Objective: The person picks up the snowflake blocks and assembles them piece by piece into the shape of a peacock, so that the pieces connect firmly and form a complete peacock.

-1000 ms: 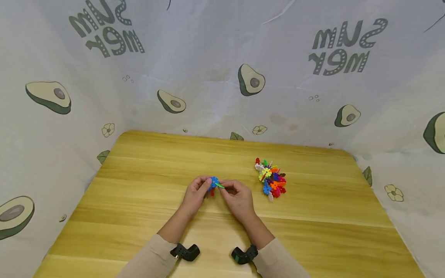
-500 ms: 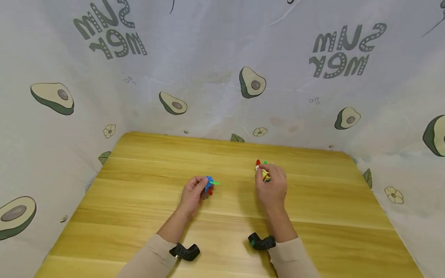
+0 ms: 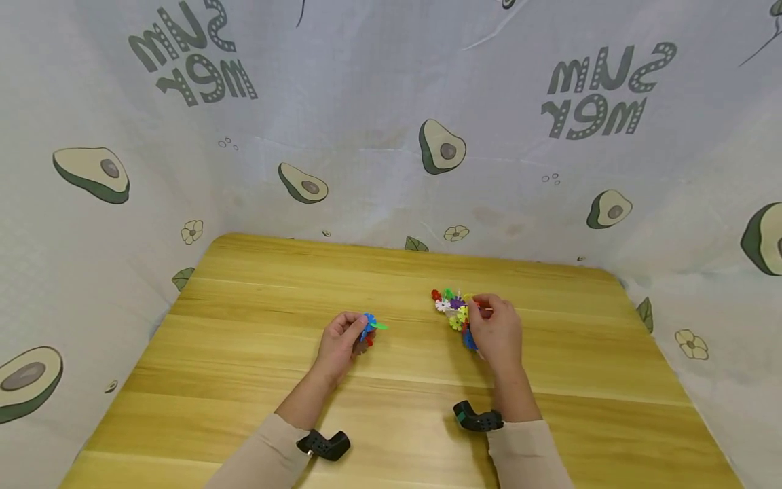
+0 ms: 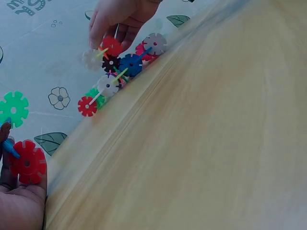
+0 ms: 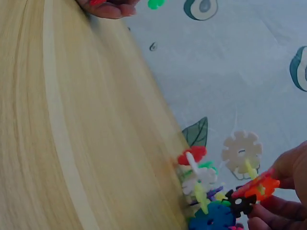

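My left hand (image 3: 333,339) pinches a small build of slotted plastic snowflake discs. A blue disc (image 3: 369,322) shows at the fingertips, with a green disc (image 4: 14,109) sticking out to the right and a red disc (image 4: 29,162) lower down. To the right, my right hand (image 3: 501,333) grips a larger colourful cluster of joined discs (image 3: 458,319). Its thumb and fingers close around the edge by an orange disc (image 5: 266,188). White, yellow, purple, blue and red discs jut from the cluster, and its right part is hidden behind the hand.
Both hands work over a wooden table (image 3: 256,401). A pale curtain (image 3: 366,88) printed with avocados hangs behind and at the sides. Each wrist carries a black camera mount, the left mount (image 3: 325,445) and the right mount (image 3: 478,416).
My right hand has left the small build and moved right to the cluster, which has shifted and turned slightly left. My left hand stays in place, still holding the small build.
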`<state>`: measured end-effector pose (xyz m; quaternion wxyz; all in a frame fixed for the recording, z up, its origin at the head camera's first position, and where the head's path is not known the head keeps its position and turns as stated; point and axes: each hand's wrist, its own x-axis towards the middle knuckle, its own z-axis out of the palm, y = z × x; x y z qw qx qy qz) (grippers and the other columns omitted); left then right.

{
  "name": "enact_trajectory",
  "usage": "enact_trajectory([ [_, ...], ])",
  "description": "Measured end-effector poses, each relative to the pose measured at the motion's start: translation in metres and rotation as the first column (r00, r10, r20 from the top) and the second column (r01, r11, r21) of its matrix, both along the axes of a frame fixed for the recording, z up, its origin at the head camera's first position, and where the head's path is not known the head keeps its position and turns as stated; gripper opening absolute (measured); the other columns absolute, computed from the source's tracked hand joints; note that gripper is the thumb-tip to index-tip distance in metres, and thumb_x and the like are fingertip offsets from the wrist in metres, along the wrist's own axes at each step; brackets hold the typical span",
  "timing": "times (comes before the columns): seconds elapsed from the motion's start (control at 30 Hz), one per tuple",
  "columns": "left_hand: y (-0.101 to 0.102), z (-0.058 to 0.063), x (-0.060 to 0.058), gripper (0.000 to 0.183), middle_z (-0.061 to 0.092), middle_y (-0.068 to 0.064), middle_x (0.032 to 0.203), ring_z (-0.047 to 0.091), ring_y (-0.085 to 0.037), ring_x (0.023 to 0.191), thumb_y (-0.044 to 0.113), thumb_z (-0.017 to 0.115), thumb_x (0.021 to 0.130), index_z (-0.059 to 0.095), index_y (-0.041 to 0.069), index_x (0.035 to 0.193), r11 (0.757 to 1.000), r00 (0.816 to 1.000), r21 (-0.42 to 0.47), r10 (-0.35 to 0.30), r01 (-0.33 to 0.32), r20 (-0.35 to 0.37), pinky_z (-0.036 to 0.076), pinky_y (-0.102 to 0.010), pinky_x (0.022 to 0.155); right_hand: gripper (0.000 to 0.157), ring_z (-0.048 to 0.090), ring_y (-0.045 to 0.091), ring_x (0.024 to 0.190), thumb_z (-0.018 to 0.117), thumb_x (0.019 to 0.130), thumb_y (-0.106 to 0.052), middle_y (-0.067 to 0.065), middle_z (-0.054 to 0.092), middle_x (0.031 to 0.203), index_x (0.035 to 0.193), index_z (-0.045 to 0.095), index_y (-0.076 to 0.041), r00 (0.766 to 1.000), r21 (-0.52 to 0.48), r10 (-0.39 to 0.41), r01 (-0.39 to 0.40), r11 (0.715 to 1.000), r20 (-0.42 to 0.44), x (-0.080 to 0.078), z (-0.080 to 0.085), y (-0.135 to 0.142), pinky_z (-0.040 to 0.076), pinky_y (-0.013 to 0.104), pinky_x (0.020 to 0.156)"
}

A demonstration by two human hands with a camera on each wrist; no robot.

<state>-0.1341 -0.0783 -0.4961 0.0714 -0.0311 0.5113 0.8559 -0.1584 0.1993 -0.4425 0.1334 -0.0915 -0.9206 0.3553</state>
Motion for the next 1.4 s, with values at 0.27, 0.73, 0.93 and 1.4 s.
enact_trajectory([
  [0.27,0.0,0.0,-0.001,0.009,0.07,0.004,0.084,0.067,-0.01,0.074,0.012,0.058,0.104,0.058,0.012,0.095,1.0,1.0,-0.009,0.0,0.0,0.008,0.045,-0.017,0.056,0.028,0.062,0.032,0.107,0.052,0.104,-0.016,0.016,0.07,0.119,0.126,0.066,-0.009,0.984,-0.057,0.15,-0.145,0.988,0.093,0.004,0.005,0.0,0.056,0.045,0.092],
  [0.73,0.001,0.002,-0.001,0.009,0.07,0.003,0.083,0.065,-0.01,0.073,0.011,0.059,0.103,0.057,0.012,0.094,1.0,1.0,-0.013,0.004,-0.004,-0.004,0.047,-0.019,0.057,0.05,0.056,0.048,0.127,0.069,0.096,-0.026,0.029,0.059,0.137,0.136,0.059,0.003,0.942,0.203,0.22,-0.274,0.94,0.253,0.003,0.006,-0.001,0.048,0.062,0.109],
  [0.93,0.001,0.001,0.0,0.006,0.071,0.002,0.086,0.071,-0.011,0.078,0.011,0.059,0.103,0.057,0.01,0.097,0.999,1.0,-0.024,0.026,-0.026,0.006,0.057,-0.02,0.065,0.04,0.061,0.038,0.118,0.074,0.094,-0.024,0.022,0.064,0.131,0.125,0.065,0.0,0.955,-0.12,0.257,-0.241,0.963,0.146,0.002,0.002,-0.006,0.057,0.046,0.102],
  [1.4,0.003,0.001,0.001,0.007,0.072,0.008,0.084,0.068,-0.006,0.079,0.004,0.063,0.098,0.062,0.008,0.093,0.985,0.99,-0.123,0.113,-0.123,-0.088,0.057,-0.017,0.072,0.026,0.066,0.004,0.093,0.051,0.102,-0.002,-0.009,0.069,0.1,0.104,0.068,-0.021,0.82,-0.897,0.49,-0.414,0.154,-0.294,0.005,-0.043,-0.052,0.058,0.016,0.082],
])
